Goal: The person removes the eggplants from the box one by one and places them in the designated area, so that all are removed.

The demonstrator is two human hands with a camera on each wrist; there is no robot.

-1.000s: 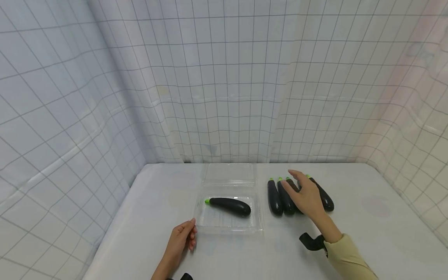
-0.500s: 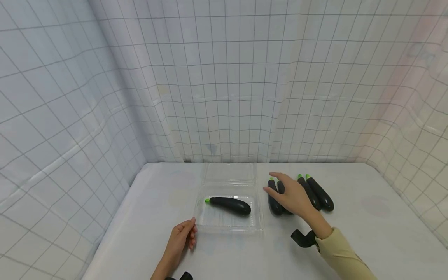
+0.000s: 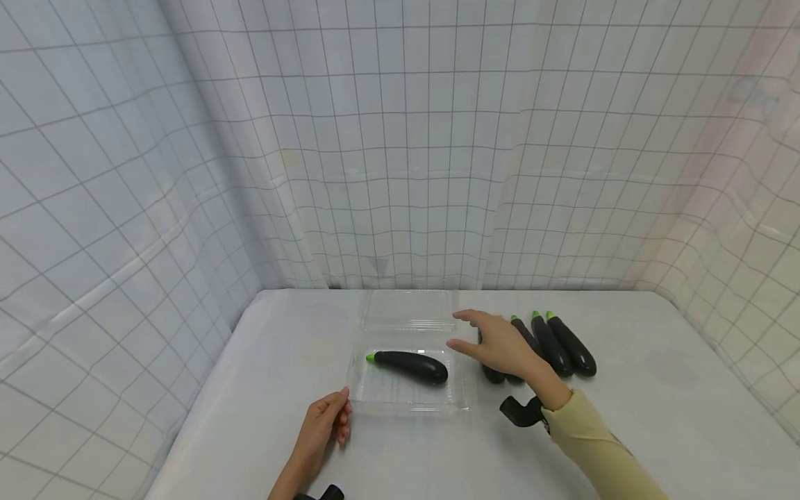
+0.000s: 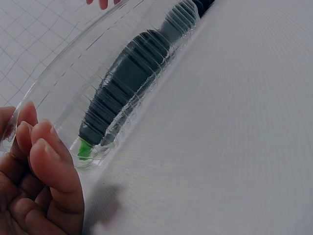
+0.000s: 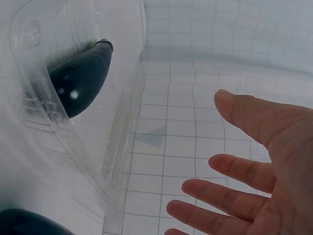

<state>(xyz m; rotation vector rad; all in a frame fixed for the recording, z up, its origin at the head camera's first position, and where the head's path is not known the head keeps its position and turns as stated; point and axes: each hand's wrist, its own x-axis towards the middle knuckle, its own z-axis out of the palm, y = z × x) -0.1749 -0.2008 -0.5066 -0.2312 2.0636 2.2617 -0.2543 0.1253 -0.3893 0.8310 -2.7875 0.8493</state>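
Observation:
A clear plastic clamshell box [image 3: 390, 397] lies with its lid [image 3: 409, 309] folded back, away from me. One dark eggplant [image 3: 409, 367] with a green stem end rests inside, slanting across the base. At the box's near left corner my left hand [image 3: 321, 425] pinches the rim between thumb and fingers; the left wrist view shows these fingers [image 4: 54, 156] at the plastic edge. My right hand [image 3: 500, 344], holding nothing, hovers right of the box with thumb and fingers spread. Beneath and beside it lie several eggplants [image 3: 571, 345] in a row, some partly hidden by the hand.
A white cloth covers the table [image 3: 262, 375]. Gridded white curtains [image 3: 400, 173] rise behind it and at both sides. A dark strap mount [image 3: 523, 412] sits on the right wrist.
My right hand has moved left over the row of eggplants to the box's right edge, fingers still spread. My left hand and the eggplant in the box have stayed in place.

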